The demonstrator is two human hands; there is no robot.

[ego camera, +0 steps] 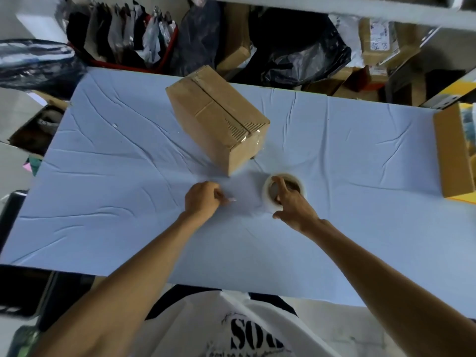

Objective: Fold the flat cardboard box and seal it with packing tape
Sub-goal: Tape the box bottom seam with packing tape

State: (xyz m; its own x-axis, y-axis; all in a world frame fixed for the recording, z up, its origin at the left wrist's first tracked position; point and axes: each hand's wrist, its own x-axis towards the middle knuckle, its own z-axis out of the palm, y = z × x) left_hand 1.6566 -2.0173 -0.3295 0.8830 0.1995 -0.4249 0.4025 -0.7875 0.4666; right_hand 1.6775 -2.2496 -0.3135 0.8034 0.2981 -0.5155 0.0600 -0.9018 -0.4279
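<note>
A folded brown cardboard box [219, 117] stands on the table [103, 176] covered with a pale blue cloth, its top flaps closed, with clear tape shining along the seam and over its near end. A roll of clear packing tape [268, 195] lies flat on the cloth just in front of the box. My right hand [293, 202] grips the roll, fingers hooked into its core. My left hand [203, 200] sits a little left of the roll and pinches what looks like the free end of the tape, which is hard to make out.
An open brown and yellow carton [454, 153] lies at the table's right edge. Behind the table are black plastic bags [304, 50], a red bin of garments [123, 34] and several parcels [378, 42]. More boxes stand on the floor at the left.
</note>
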